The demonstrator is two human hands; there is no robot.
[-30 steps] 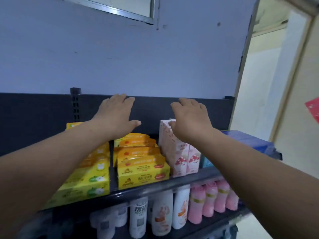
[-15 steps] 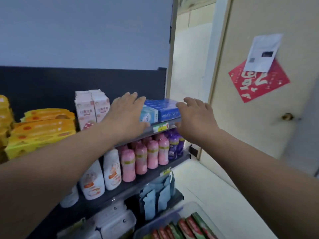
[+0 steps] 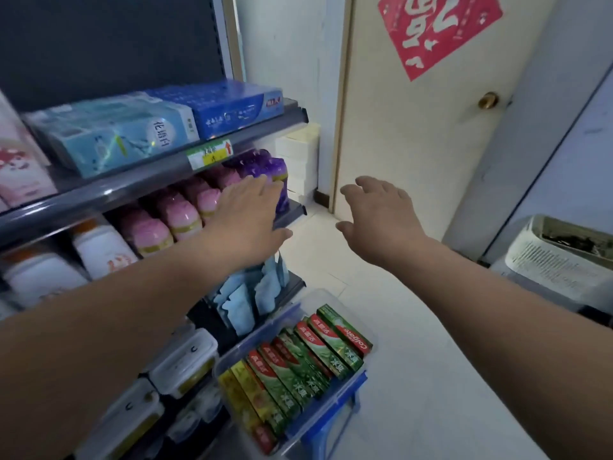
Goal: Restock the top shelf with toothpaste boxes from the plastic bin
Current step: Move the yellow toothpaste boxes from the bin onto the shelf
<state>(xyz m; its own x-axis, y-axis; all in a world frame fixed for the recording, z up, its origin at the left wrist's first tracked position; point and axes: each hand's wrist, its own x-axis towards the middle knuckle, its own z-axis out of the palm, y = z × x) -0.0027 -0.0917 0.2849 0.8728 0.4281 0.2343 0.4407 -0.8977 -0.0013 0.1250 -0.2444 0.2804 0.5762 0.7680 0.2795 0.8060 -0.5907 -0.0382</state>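
Both empty: left hand (image 3: 247, 220) and right hand (image 3: 378, 217) spread flat, fingers loose, gripping nothing, well above the plastic bin (image 3: 335, 398). Toothpaste boxes (image 3: 298, 363) lined up inside the bin, top shelf (image 3: 132, 184) up left of it. Dropped lower than half a second ago, bin now mostly visible. Near bin corner cut off, labels kinda blurry.

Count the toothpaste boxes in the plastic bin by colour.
Green-and-red boxes: 6
Yellow boxes: 2
Total: 8 in the plastic bin. The near end is blurred, so more may be hidden there.
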